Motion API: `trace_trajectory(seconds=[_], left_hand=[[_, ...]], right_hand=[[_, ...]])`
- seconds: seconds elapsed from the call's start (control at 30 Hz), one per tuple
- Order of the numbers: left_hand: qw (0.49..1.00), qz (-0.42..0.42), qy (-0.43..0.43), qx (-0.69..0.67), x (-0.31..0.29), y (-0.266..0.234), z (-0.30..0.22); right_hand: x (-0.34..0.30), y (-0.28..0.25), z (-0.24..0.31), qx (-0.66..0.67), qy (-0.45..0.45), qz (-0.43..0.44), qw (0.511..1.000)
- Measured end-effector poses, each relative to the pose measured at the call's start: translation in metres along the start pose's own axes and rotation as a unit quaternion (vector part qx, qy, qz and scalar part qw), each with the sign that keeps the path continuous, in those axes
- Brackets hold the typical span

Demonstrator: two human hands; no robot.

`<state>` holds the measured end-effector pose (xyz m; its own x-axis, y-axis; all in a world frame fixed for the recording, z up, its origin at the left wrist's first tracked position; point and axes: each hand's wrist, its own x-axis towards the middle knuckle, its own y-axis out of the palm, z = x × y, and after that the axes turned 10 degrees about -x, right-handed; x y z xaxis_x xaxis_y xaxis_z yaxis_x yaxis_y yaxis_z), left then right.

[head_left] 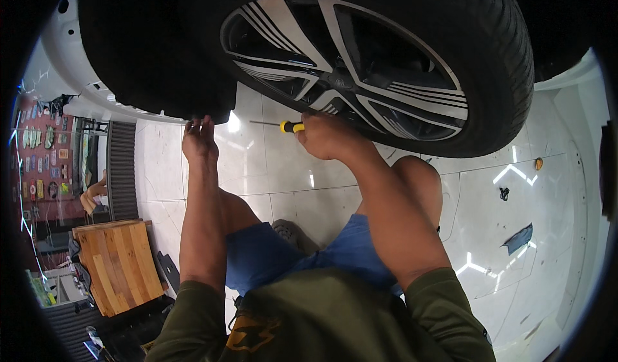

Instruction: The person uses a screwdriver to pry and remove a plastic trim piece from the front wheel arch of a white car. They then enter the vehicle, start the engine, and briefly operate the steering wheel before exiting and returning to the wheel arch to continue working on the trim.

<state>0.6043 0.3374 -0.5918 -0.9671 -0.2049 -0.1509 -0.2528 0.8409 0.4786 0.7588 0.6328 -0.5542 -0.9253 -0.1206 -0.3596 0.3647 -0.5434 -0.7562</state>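
A car wheel [341,78] with a black tyre and silver-and-black spokes hangs over the upper middle. My right hand [324,136] is closed round the yellow-and-black handle of a screwdriver [290,127], whose thin shaft points left. Its knuckles are close to the wheel's lower edge. My left hand [200,141] reaches up to the lower edge of the dark wheel-arch liner [215,112], beside the pale car body panel [145,109]. Its fingers are bent at that edge, and whatever they may pinch is too small to make out.
Glossy tiles [315,188] cover the floor. On the right lie a blue-grey scrap [518,239], a small black item [504,194] and an orange-brown round piece [539,163]. A wooden-slat panel [119,265] stands at lower left, before a red display wall [48,162] of small items.
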Motion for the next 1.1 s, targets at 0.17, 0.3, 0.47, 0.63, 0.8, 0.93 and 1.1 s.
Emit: trace_trajectory(seconds=[0.17,0.3,0.47,0.63,0.8,0.93,1.1], left_hand=[[0.998,0.021,-0.016,0.050,-0.015,-0.004,-0.012],[0.998,-0.001,0.005,0.068,-0.015,-0.017,-0.013],[0.993,0.021,-0.118,0.017,-0.032,0.021,-0.001],[0.992,0.027,-0.113,-0.058,-0.014,0.019,-0.007],[0.994,0.013,-0.094,-0.050,-0.013,0.017,-0.012],[0.995,0.007,-0.087,-0.058,-0.011,0.015,-0.014],[0.995,0.007,-0.085,-0.051,-0.007,0.015,-0.014]], right_hand=[[0.008,-0.002,0.002,0.076,0.023,-0.050,0.996],[0.024,0.002,0.003,0.147,-0.025,-0.068,0.987],[0.036,0.005,0.013,0.175,-0.034,-0.055,0.982],[0.046,0.013,0.020,0.195,-0.052,-0.057,0.978],[0.050,0.019,0.030,0.169,-0.037,-0.056,0.983],[0.055,0.023,0.034,0.176,-0.006,-0.021,0.984],[0.070,0.040,0.024,0.256,-0.034,-0.021,0.966]])
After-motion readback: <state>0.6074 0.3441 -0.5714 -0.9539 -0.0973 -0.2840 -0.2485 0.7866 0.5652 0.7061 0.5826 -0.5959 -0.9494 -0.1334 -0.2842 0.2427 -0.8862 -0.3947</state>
